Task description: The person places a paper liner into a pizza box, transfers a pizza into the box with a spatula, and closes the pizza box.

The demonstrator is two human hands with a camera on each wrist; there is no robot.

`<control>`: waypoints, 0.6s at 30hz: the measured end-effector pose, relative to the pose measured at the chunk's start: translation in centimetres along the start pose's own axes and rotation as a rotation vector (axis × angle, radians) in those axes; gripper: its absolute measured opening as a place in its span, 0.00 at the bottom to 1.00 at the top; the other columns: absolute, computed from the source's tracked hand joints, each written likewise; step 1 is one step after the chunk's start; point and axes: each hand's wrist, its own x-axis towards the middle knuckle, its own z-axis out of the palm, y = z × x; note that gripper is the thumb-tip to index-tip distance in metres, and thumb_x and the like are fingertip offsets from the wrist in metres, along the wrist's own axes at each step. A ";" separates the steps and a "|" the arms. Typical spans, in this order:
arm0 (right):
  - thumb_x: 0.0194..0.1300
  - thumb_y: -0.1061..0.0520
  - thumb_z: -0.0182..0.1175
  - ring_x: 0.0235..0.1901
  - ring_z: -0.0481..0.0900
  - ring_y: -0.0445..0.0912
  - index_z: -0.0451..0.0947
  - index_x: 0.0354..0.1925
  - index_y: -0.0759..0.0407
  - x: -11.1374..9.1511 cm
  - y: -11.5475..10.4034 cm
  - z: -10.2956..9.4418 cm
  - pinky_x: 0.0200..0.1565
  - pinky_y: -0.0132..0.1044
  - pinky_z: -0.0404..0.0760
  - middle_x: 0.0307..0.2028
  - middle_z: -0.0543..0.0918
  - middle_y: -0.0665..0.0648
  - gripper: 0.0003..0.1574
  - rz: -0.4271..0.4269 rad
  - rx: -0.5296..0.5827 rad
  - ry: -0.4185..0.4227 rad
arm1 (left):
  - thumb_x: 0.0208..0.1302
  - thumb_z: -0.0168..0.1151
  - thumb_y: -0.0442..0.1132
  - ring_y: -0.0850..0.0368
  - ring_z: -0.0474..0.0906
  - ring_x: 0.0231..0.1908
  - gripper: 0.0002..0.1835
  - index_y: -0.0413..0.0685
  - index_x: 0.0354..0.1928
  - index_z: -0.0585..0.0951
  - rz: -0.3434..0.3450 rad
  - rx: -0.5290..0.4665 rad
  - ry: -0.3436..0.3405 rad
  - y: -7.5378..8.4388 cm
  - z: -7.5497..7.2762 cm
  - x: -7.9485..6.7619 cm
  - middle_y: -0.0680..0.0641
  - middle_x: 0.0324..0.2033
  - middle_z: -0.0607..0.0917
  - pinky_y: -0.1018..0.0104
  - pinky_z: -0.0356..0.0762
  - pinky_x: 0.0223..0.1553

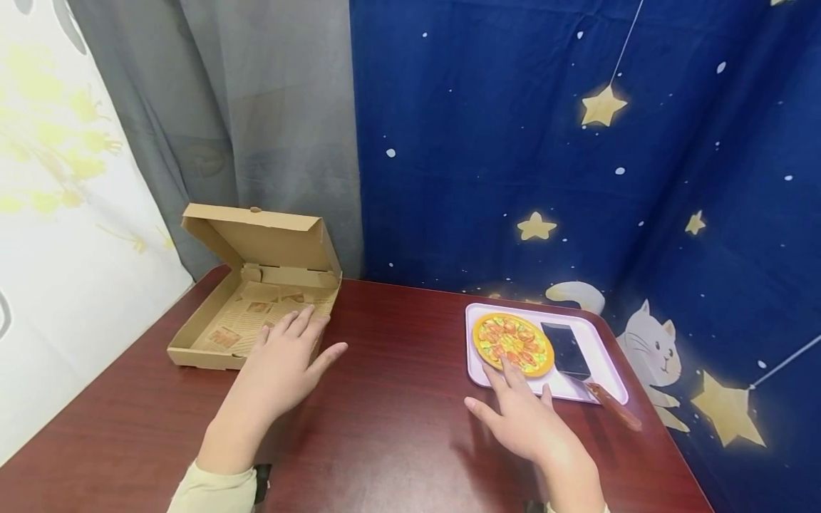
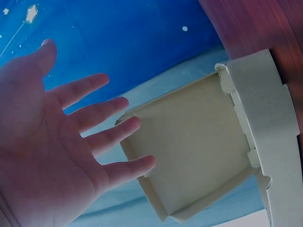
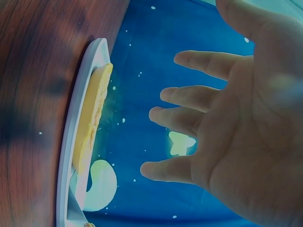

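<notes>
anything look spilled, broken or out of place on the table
Nothing looks spilled or broken. The only slightly untidy thing is the spatula: its brown handle juts past the near edge of the tray, while its dark blade and the pizza lie within it.

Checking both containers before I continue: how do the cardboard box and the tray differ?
The cardboard box is brown; the tray is pale lilac. The cardboard box has a raised lid; the tray has none. The cardboard box has printed paper inside; the tray carries a pizza. Both rest on the table.
</notes>
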 end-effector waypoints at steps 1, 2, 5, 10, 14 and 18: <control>0.72 0.24 0.57 0.84 0.49 0.68 0.63 0.82 0.51 0.0 0.0 0.0 0.73 0.85 0.39 0.84 0.53 0.69 0.54 -0.002 -0.001 0.002 | 0.79 0.53 0.64 0.31 0.64 0.78 0.36 0.46 0.74 0.75 0.001 -0.002 0.002 0.1 0.1 -0.1 0.34 0.77 0.70 0.20 0.57 0.73; 0.73 0.25 0.57 0.84 0.49 0.68 0.63 0.82 0.52 -0.1 0.0 0.0 0.73 0.85 0.39 0.84 0.53 0.69 0.53 -0.003 -0.001 0.004 | 0.79 0.53 0.64 0.31 0.65 0.77 0.36 0.46 0.75 0.75 0.001 -0.002 0.002 0.2 0.1 -0.1 0.34 0.77 0.71 0.20 0.57 0.73; 0.73 0.26 0.57 0.84 0.49 0.67 0.63 0.82 0.52 -0.1 0.0 -0.1 0.73 0.85 0.39 0.84 0.53 0.69 0.52 -0.005 -0.004 0.008 | 0.79 0.54 0.64 0.31 0.65 0.77 0.36 0.46 0.74 0.75 -0.001 -0.015 0.003 0.4 0.3 -0.4 0.34 0.77 0.71 0.20 0.56 0.73; 0.73 0.26 0.57 0.84 0.49 0.67 0.63 0.82 0.51 -0.2 0.0 -0.2 0.73 0.85 0.38 0.84 0.52 0.69 0.52 -0.007 -0.005 0.011 | 0.79 0.55 0.63 0.31 0.66 0.77 0.35 0.46 0.74 0.76 -0.001 -0.029 0.015 0.4 0.6 -0.7 0.35 0.77 0.71 0.19 0.54 0.73; 0.74 0.26 0.57 0.84 0.50 0.68 0.63 0.82 0.52 -0.3 0.1 -0.2 0.73 0.84 0.38 0.84 0.52 0.70 0.52 -0.003 -0.005 0.015 | 0.79 0.55 0.62 0.30 0.65 0.77 0.34 0.46 0.74 0.76 -0.003 -0.043 0.016 0.2 0.7 -0.9 0.36 0.78 0.71 0.19 0.54 0.74; 0.75 0.28 0.56 0.83 0.52 0.68 0.63 0.81 0.53 -0.4 0.2 -0.3 0.74 0.84 0.39 0.84 0.53 0.71 0.51 -0.009 0.003 0.024 | 0.79 0.55 0.61 0.30 0.65 0.77 0.33 0.47 0.75 0.75 -0.005 -0.049 0.019 0.0 0.8 -1.0 0.36 0.78 0.71 0.19 0.54 0.74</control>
